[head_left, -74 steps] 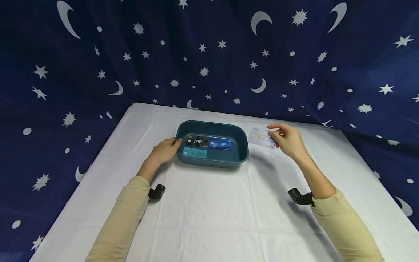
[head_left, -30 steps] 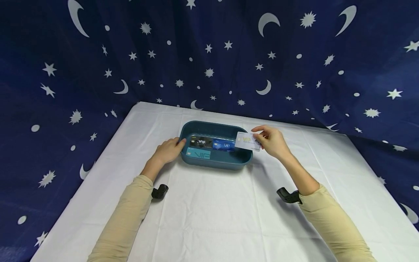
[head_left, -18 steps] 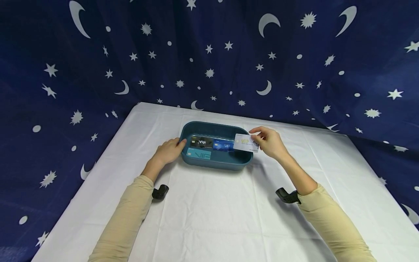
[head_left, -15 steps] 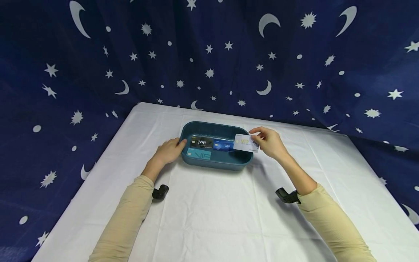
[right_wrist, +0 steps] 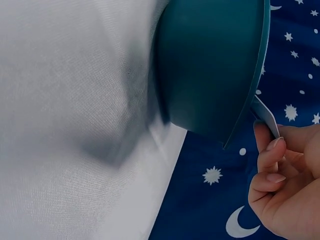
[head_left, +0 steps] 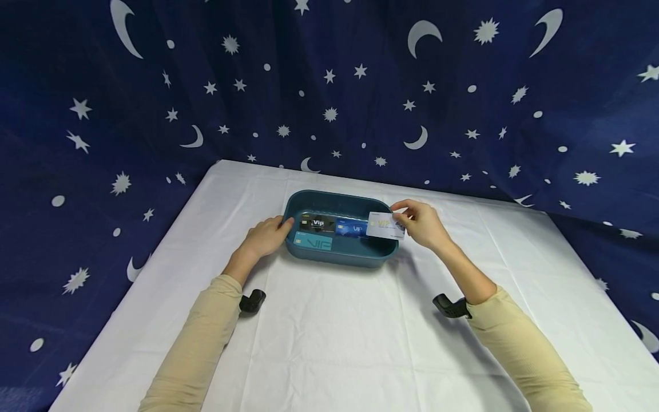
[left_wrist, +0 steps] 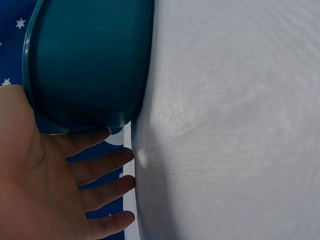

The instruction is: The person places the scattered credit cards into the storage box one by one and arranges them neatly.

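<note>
My right hand pinches a white VIP card by its right end between thumb and fingers. The card hangs over the right end of a teal plastic box, covering part of that rim. In the right wrist view, only a sliver of the card shows past the box's rim. Inside the box lie a black VIP card, a blue VIP card and a turquoise VIP card. My left hand holds the box's left end, thumb over the rim and other fingers outside.
A white cloth covers the table under the box. Behind and beside the table hangs a dark blue curtain with moons and stars. Black wrist devices are worn on both forearms, beside beige sleeves.
My right hand has carried the white card leftward from beside the box to over its right end, then slightly further left and down. The left hand stays at the box's left end.
</note>
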Tool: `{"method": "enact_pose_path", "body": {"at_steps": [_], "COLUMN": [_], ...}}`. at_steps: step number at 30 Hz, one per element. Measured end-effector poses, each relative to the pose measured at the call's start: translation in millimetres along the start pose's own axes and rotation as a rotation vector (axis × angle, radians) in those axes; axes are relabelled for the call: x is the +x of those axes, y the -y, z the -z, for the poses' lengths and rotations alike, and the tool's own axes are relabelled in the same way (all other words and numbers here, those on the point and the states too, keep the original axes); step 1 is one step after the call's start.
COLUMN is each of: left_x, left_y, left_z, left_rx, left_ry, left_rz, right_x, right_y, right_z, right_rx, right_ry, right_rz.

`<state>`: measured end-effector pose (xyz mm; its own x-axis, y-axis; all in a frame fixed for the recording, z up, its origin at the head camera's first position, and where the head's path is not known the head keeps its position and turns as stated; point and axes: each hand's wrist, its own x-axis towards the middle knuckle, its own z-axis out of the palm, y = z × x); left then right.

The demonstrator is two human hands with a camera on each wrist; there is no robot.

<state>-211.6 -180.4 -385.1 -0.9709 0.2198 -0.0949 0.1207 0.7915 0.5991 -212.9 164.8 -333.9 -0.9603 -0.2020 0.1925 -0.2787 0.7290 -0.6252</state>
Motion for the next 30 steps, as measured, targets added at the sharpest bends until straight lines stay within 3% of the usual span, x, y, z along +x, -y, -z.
{"method": "enact_pose_path", "body": {"at_steps": [24, 30], "left_x": [0.8, 0.9], "left_y": [0.0, 0.2], "left_z": [-1.1, -1.4], "left_rx": [-0.023, -0.025], "left_ry": [-0.019, -0.013], "left_rz": [-0.005, -0.002], "right_x": [4.4, 5.9], "right_y": [4, 8], "right_z": [-12, -15], "right_rx": [-0.049, -0.082], "right_ry": [0.051, 0.105], "right_rz": [0.041, 0.063]}}
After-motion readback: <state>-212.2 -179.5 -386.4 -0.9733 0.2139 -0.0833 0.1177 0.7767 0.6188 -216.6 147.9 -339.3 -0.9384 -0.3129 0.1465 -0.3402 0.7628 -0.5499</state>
